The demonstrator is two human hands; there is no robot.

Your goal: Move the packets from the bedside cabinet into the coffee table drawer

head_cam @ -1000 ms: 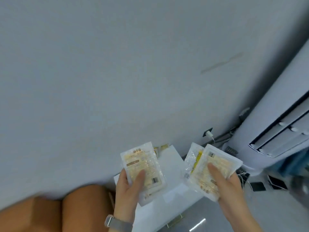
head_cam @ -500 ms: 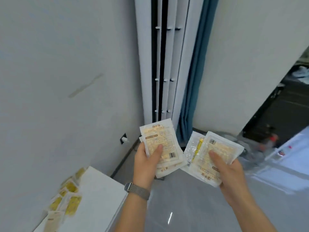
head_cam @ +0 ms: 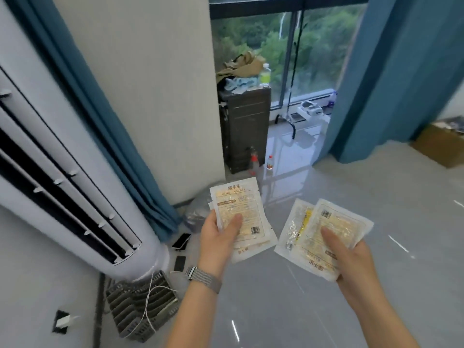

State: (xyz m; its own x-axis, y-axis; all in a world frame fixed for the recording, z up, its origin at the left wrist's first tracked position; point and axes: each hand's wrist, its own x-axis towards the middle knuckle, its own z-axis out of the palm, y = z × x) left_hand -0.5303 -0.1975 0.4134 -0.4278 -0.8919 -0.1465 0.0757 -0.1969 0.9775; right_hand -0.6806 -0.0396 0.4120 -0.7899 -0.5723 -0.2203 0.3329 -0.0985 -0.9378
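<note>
Two small stacks of packets are in the person's hands, in the lower middle of the frame, held above the floor. The left stack [head_cam: 241, 221] sits in the left hand [head_cam: 217, 243]; the fingers are curled behind it and the thumb presses on the front of the top packet. The right stack [head_cam: 319, 237] is in the right hand [head_cam: 351, 262] in the same way, thumb on top and fingers under, with one packet showing a yellow part at its left edge. The two stacks are near each other but do not touch. How many packets each stack has, I cannot count exactly.

Around them is the glossy grey floor [head_cam: 326, 310]. At the left of the frame stands a tall white air conditioner [head_cam: 62, 197], with a blue curtain [head_cam: 105, 116] behind it and a grey basket [head_cam: 140, 310] at its foot. Two phones [head_cam: 181, 241] lie on the floor just beside its base. In the upper middle a dark cabinet [head_cam: 243, 129] stands before a window [head_cam: 288, 46].

Neither the bedside cabinet nor the coffee table is in view, so I judge this is the carrying step, between pick-up and drop-off. The next move calls for finding the coffee table, and probably freeing one hand to pull the drawer if it is closed, for example by joining both stacks in one hand.
</note>
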